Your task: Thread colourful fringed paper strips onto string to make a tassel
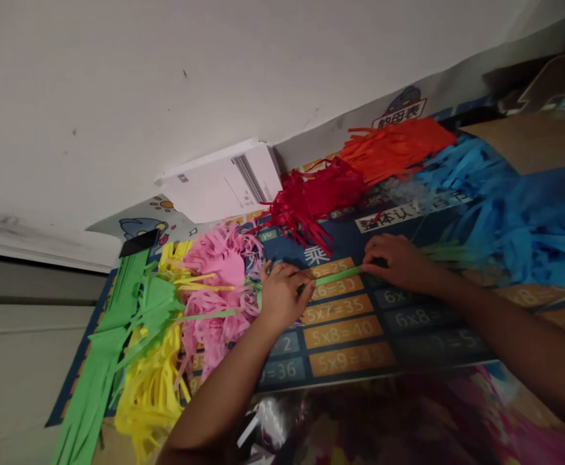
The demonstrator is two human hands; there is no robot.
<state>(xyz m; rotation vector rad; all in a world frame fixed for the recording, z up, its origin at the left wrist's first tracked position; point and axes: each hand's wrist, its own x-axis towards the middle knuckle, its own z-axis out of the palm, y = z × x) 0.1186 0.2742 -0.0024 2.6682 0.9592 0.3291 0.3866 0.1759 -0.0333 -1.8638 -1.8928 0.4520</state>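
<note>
A narrow green paper strip (339,278) is stretched between my two hands, low over a blue chart (333,352) printed with sums. My left hand (285,287) is closed on the strip's left end, fingertips pinched. At the other end my right hand (389,258) grips it with curled fingers. Pink fringed paper (219,258) lies just left of my left hand. Beyond it are yellow fringed paper (149,381) and green fringed paper (105,349). Dark red fringed paper (318,194) lies behind the strip.
A white box or paper stack (224,184) stands against the wall (205,77). Orange fringed paper (398,148) is at the back right, with blue fringed paper (538,226) beside my right forearm. A dark object (139,243) lies on the green paper. Clear plastic (282,420) sits at the front.
</note>
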